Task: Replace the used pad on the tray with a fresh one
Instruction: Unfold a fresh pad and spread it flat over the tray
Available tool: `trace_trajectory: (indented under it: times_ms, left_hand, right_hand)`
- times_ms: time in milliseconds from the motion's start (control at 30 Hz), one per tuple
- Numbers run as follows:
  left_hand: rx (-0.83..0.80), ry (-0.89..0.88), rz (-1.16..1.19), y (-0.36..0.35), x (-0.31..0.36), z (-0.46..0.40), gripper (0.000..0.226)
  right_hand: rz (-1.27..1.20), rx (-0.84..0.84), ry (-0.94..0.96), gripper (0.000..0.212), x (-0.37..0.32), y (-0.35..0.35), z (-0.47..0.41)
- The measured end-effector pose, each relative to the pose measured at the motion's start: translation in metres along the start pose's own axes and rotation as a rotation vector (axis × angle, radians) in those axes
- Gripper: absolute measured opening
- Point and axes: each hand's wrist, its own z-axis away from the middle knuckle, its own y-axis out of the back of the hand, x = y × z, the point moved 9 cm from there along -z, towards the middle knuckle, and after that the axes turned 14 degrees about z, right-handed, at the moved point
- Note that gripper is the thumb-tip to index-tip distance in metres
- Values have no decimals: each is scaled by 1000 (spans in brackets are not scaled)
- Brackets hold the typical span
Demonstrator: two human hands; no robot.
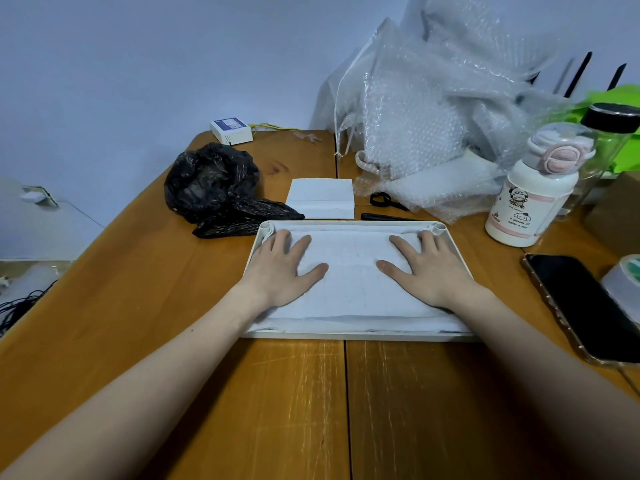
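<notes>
In front of me the white tray [360, 336] lies flat on the wooden table [311, 410], with its long axis from left to right and its near long edge parallel to the table edge on my side. A white pad [349, 289] lies inside it and covers almost the whole floor, with the same left-right direction. My left hand [280, 268] presses flat on the left part of the pad, and my right hand [427, 268] presses flat on the right part. The fingers of both are straight and spread a little, pointing away from me toward the far rim; they hold nothing.

I cannot tell if this pad is the used one or the fresh one. The near edge of the pad looks folded or doubled, but I cannot see clearly. My hands and wrists hide the pad's left and right edges.

Just beyond the tray lies a folded white sheet [320, 199], maybe another pad. To its left is a crumpled black plastic bag [214, 188], which touches the far left corner of the tray. On the right I see a heap of bubble wrap [433, 126], a white and pink bottle [533, 188], black scissors [382, 199] partly hidden under the wrap, and a dark phone [585, 306] cut off by the frame edge. A small white box [231, 130] stands at the far end of the table, near the pale blue wall [138, 64].
</notes>
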Motion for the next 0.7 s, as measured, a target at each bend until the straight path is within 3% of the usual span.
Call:
trace_trajectory:
  times_ms: [333,500,600,700]
  left_hand:
    - [-88,33,-78,-5,-1,-3,84]
    - [-183,41,-143,-6,0,1,85]
    - [-146,-162,-175,1,22,8,69]
    - [-372,-201,-56,-12,36,21,80]
  right_hand:
    - [10,-107,-2,77,0,-11,-5]
    - [210,150,25,83,-6,16,0]
    - [177,276,230,69,-26,34,10]
    - [-31,10,345,76,-36,18,21]
